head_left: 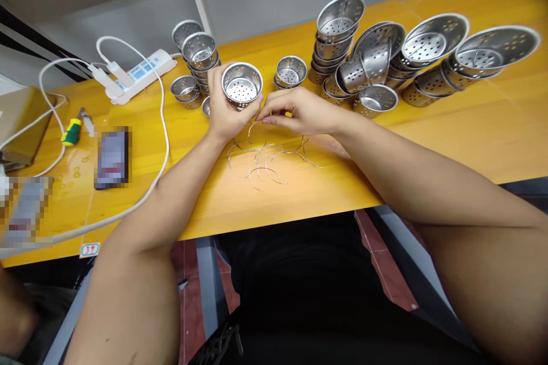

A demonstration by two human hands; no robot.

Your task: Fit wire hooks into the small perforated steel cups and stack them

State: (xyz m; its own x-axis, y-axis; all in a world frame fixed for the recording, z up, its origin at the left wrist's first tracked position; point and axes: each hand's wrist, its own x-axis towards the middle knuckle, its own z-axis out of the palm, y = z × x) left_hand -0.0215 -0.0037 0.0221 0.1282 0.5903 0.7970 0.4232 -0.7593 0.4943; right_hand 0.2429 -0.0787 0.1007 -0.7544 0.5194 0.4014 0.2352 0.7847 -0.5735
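Your left fingers [253, 109] grip a perforated cup [242, 89]; your right fingers [276, 98] pinch one curved wire [250, 128], while other wires [257, 158] lie loose on the near counter [299, 194].

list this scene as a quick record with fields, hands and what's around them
left hand: holds a perforated metal cup, open end up
left hand point: palm side
right hand: pinches a thin curved wire beside the cup
below the hands: loose curved wires on the yellow table
behind: more perforated cups, many stacked
left side: white power strip, green-and-yellow handle, pixelated phone-like item
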